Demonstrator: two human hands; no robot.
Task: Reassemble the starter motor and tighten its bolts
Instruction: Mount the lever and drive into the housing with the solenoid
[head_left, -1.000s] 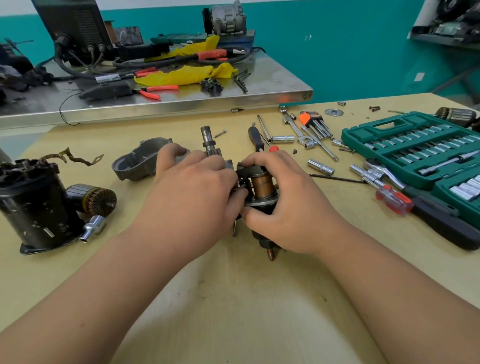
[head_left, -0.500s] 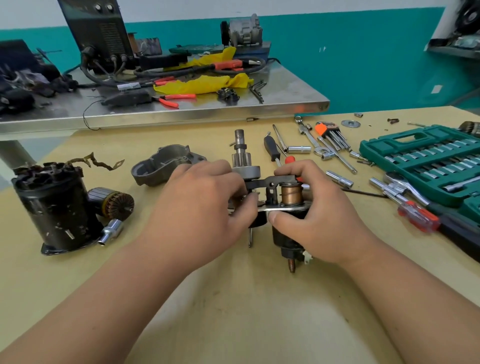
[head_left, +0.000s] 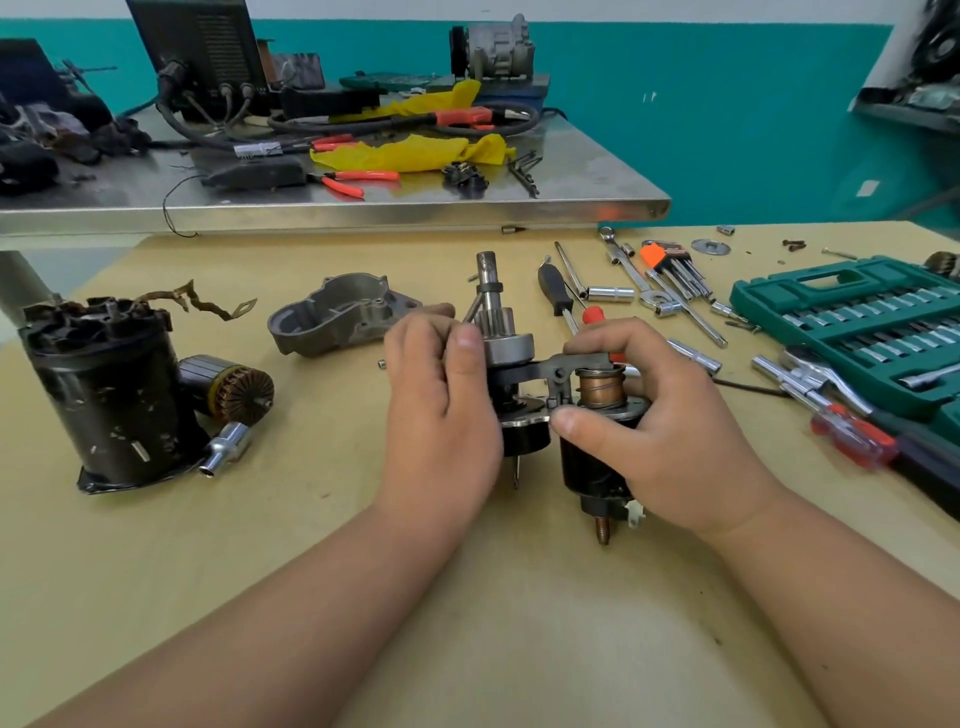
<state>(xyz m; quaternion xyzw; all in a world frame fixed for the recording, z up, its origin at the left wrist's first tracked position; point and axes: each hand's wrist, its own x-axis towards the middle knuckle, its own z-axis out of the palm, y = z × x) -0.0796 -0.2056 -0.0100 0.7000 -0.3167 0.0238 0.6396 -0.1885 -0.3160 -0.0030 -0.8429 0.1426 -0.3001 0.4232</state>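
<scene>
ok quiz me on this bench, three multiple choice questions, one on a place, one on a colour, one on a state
1. Where is the grey cast-metal housing relative to the black cylindrical motor casing? A on top of it; B inside it; C to its right, on the tan table.
2. What colour is the plastic socket-set case? A red; B green; C yellow.
3. What do the grips hold? A left grip the steel pinion shaft, right grip the black cylindrical solenoid; B nothing; C both one screwdriver.
Answers: C, the housing lies apart on the table; B, its shell is plainly green; A, fingers curl round each part.
</scene>
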